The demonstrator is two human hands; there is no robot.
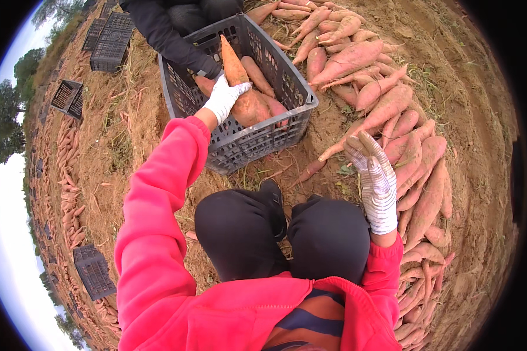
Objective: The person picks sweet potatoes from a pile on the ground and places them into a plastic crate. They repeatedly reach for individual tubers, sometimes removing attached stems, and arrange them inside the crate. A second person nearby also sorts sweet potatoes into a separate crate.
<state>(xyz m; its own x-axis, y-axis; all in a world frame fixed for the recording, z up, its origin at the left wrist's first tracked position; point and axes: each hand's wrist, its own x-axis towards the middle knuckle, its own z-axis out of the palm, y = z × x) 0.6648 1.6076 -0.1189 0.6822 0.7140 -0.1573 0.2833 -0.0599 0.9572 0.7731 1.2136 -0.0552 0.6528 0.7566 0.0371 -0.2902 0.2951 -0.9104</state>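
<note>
My left hand [226, 99], in a white glove, grips a large orange-skinned sweet potato [234, 66] inside a black plastic crate [263, 127]. Its pointed end rises towards the crate's far side, and its lower part is hard to tell from the tubers around it. Several more sweet potatoes [258, 75] lie in the crate. My right hand [375, 184], in a striped, soiled glove, is raised by my right knee with its fingers extended and holds nothing. Beside it lies a long pile of sweet potatoes [386, 107].
A co-worker's dark sleeve [175, 41] reaches into the crate from the top, its hand mostly hidden. One loose sweet potato [312, 170] lies on the soil before my feet. More black crates [94, 271] and a row of sweet potatoes [68, 175] are at the left.
</note>
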